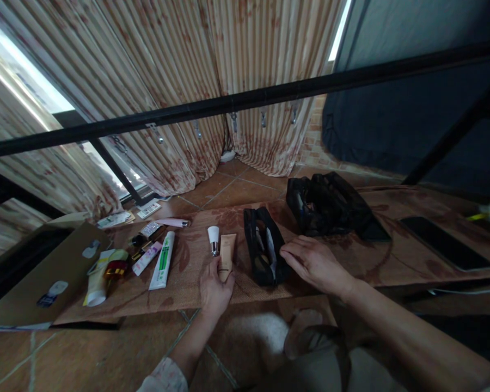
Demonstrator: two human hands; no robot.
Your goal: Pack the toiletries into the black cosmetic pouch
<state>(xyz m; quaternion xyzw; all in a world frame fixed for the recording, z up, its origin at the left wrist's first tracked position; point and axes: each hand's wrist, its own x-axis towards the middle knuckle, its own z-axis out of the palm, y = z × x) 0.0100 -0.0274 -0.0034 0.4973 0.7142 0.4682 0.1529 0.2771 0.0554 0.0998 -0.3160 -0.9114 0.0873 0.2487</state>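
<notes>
My left hand (216, 287) is closed on the lower end of a beige squeeze tube (227, 249), low over the cloth. A small white bottle with a silver neck (213, 237) lies right beside that tube, near my fingertips. Just to the right stands a small black zip pouch (253, 239), its top gaping and some pale contents showing inside. My right hand (312, 263) pinches the right edge of this pouch. Farther back and right sits a larger black bag (310, 215), also unzipped; what it holds is hard to make out.
A patterned brown cloth (191, 277) covers the low surface. At left lie a white-green tube (162, 261), a pink-white tube (147, 258), a red-gold jar (116, 268) and a cardboard box (71, 267). A dark phone (445, 242) lies right. A black metal bar (245, 102) crosses behind.
</notes>
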